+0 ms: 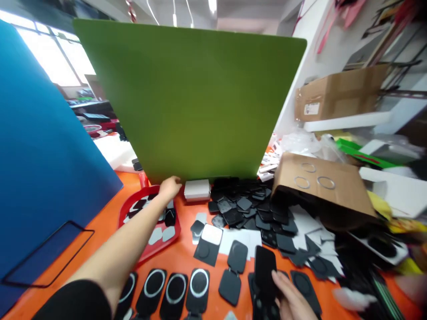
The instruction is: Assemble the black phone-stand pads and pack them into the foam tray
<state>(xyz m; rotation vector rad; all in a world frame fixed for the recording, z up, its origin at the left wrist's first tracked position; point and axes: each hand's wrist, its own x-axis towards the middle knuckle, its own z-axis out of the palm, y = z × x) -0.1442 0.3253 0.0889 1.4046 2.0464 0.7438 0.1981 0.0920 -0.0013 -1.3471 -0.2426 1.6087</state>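
Note:
My left hand point(171, 186) reaches over the red tray point(178, 229) to its far side, beside a small white box point(197, 190). Its fingers are partly hidden, and I cannot make out anything in them. At the lower right, my right hand point(291, 297) grips a black flat rectangular piece point(264, 266) with rounded corners, thumb along its right edge. Underneath lie more black pieces. To the left, a hinged black two-panel piece point(230, 286) lies unfolded. Several black panels with silver rings point(199, 283) stand in a row along the near edge.
A green board point(200, 102) stands behind the orange table point(190, 222), and a blue board point(46, 169) on the left. Black square pieces point(245, 203) are heaped at centre right. A cardboard box point(323, 186) with silver rings sits beyond them. A black wire frame point(50, 253) leans left.

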